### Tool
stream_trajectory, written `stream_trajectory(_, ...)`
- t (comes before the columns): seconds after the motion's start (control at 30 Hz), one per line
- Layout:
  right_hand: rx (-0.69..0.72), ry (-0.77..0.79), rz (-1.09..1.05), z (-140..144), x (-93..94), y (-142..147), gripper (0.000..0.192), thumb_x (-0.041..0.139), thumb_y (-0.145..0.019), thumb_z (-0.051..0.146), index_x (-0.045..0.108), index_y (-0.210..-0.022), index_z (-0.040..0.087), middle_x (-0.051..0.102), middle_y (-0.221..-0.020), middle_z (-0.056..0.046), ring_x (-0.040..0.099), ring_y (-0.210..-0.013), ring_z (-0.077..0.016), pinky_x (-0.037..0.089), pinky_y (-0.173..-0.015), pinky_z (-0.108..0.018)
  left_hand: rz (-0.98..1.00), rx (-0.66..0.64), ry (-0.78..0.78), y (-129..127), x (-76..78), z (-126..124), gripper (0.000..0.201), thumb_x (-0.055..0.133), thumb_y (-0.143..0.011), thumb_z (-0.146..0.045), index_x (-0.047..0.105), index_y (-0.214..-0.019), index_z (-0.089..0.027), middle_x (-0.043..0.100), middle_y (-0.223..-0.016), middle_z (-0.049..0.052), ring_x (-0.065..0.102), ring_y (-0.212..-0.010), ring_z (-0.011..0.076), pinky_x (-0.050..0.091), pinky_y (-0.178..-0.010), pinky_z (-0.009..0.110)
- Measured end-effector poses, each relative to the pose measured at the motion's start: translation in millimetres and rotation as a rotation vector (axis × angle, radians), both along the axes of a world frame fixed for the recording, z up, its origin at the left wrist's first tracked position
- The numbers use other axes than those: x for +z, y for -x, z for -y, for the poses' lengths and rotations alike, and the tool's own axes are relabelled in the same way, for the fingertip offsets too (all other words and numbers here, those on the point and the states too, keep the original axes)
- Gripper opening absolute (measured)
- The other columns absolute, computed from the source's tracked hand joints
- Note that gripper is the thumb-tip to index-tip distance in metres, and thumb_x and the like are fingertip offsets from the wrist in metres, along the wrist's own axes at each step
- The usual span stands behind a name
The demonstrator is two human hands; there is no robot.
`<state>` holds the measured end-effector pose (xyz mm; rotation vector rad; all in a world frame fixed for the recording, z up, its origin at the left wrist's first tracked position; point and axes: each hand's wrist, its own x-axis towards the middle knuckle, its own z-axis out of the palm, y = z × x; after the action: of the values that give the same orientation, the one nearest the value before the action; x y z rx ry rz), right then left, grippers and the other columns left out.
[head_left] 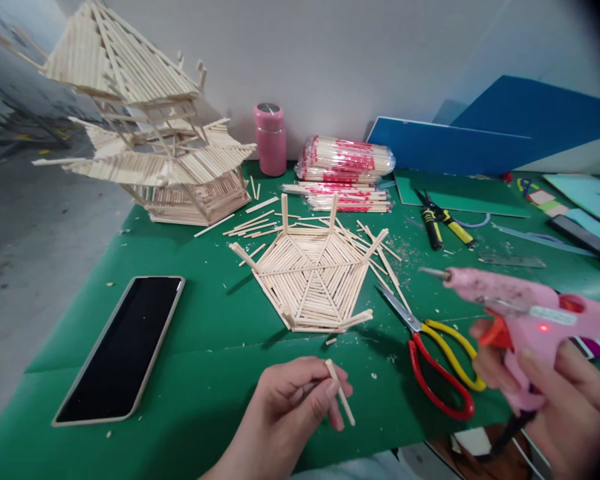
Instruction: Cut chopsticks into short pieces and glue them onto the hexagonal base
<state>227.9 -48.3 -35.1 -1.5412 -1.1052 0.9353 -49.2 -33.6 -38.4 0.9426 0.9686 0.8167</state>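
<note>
My left hand [293,403] pinches a short wooden stick [341,393] between thumb and fingers, low over the green mat [205,333]. My right hand [555,387] grips a pink hot glue gun [520,310], its metal nozzle pointing left and a red light lit on its side. A flat hexagonal panel of glued sticks [313,273] lies on the mat beyond my left hand, with posts sticking up at its corners. Neither hand touches the panel.
Red and yellow scissors [440,363] lie between my hands. A phone [123,347] rests at the left. A tall stick tower [145,127], pink flask [271,139], packs of chopsticks [345,170], yellow cutters [443,223] and blue boards [480,140] stand further back.
</note>
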Motion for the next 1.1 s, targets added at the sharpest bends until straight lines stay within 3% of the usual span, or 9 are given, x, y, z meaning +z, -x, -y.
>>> stream_trajectory(0.1,-0.161,0.156,0.008,-23,-2.6,-17,0.011,0.064,-0.072,0.030,0.055,-0.071,0.023,0.052,-0.053,0.004,0.050,-0.049,-0.0132,0.042,-0.045,-0.025,0.036,0.046,0.007,2,-4.3,-1,0.017,0.058,-0.079,-0.026,0.069,-0.072,-0.015,0.061,-0.072,0.004,0.053,-0.057,0.0093,0.043,-0.058,0.022)
stream_trajectory(0.2,-0.240,0.302,0.180,-41,-13.4,-34,0.019,0.067,-0.067,0.036,0.060,-0.076,0.020,0.060,-0.064,-0.001,0.057,-0.058,-0.0181,0.046,-0.051,-0.028,0.088,0.123,0.026,3,-8.4,0,0.012,0.061,-0.077,-0.024,0.070,-0.072,-0.017,0.059,-0.067,0.000,0.051,-0.054,0.0071,0.041,-0.056,0.020)
stream_trajectory(0.37,-0.203,0.398,0.469,-56,-29.4,-50,0.023,0.063,-0.066,0.041,0.065,-0.075,0.020,0.062,-0.064,-0.004,0.060,-0.060,-0.0253,0.045,-0.050,-0.034,0.161,0.217,0.108,4,-9.6,3,0.009,0.062,-0.077,-0.023,0.070,-0.077,-0.018,0.058,-0.063,-0.001,0.053,-0.053,0.0074,0.041,-0.055,0.020)
stream_trajectory(0.53,-0.178,0.141,0.921,-43,-7.3,-13,0.023,0.053,-0.076,0.041,0.057,-0.092,0.025,0.056,-0.082,-0.007,0.055,-0.075,-0.0292,0.042,-0.060,-0.038,0.188,0.262,0.125,2,-11.9,3,0.010,0.063,-0.076,-0.023,0.072,-0.075,-0.019,0.058,-0.061,-0.001,0.052,-0.052,0.0069,0.041,-0.053,0.019)
stream_trajectory(0.6,-0.026,-0.039,0.766,-33,5.2,19,0.011,0.052,-0.080,0.031,0.056,-0.090,0.028,0.057,-0.087,-0.003,0.056,-0.072,-0.0218,0.044,-0.063,-0.033,0.154,0.262,0.130,0,-13.2,3,0.009,0.064,-0.075,-0.022,0.072,-0.075,-0.019,0.059,-0.065,0.000,0.048,-0.051,0.0052,0.038,-0.050,0.017)
stream_trajectory(0.67,0.368,-0.127,0.601,-28,14.5,54,0.008,0.057,-0.078,0.022,0.059,-0.083,0.028,0.057,-0.079,0.001,0.056,-0.067,-0.0150,0.045,-0.058,-0.025,0.113,0.272,0.119,-2,-13.7,2,0.008,0.065,-0.073,-0.021,0.072,-0.072,-0.018,0.061,-0.069,0.000,0.044,-0.050,0.0042,0.035,-0.047,0.016)
stream_trajectory(0.73,0.595,-0.154,0.532,-27,20.0,82,0.014,0.057,-0.077,0.016,0.061,-0.087,0.025,0.057,-0.072,0.001,0.055,-0.060,-0.0108,0.043,-0.053,-0.021,0.077,0.289,0.085,-4,-13.1,3,0.006,0.067,-0.072,-0.018,0.072,-0.069,-0.018,0.061,-0.069,0.000,0.044,-0.052,0.0048,0.035,-0.046,0.016)
stream_trajectory(0.87,0.668,-0.218,0.594,-29,22.9,112,0.008,0.058,-0.077,0.019,0.065,-0.079,0.020,0.057,-0.067,0.000,0.055,-0.060,-0.0105,0.042,-0.052,-0.021,0.034,0.286,-0.052,-4,-10.5,4,0.011,0.065,-0.072,-0.012,0.072,-0.073,-0.021,0.063,-0.069,0.001,0.052,-0.063,0.0094,0.042,-0.056,0.018)
stream_trajectory(1.1,0.687,-0.315,0.733,-27,19.4,119,0.010,0.055,-0.077,0.017,0.064,-0.073,0.019,0.058,-0.062,-0.001,0.054,-0.055,-0.0118,0.040,-0.049,-0.022,0.007,0.266,-0.191,-1,-13.7,7,0.021,0.062,-0.074,-0.011,0.072,-0.085,-0.026,0.059,-0.060,-0.001,0.050,-0.057,0.0091,0.042,-0.051,0.017)
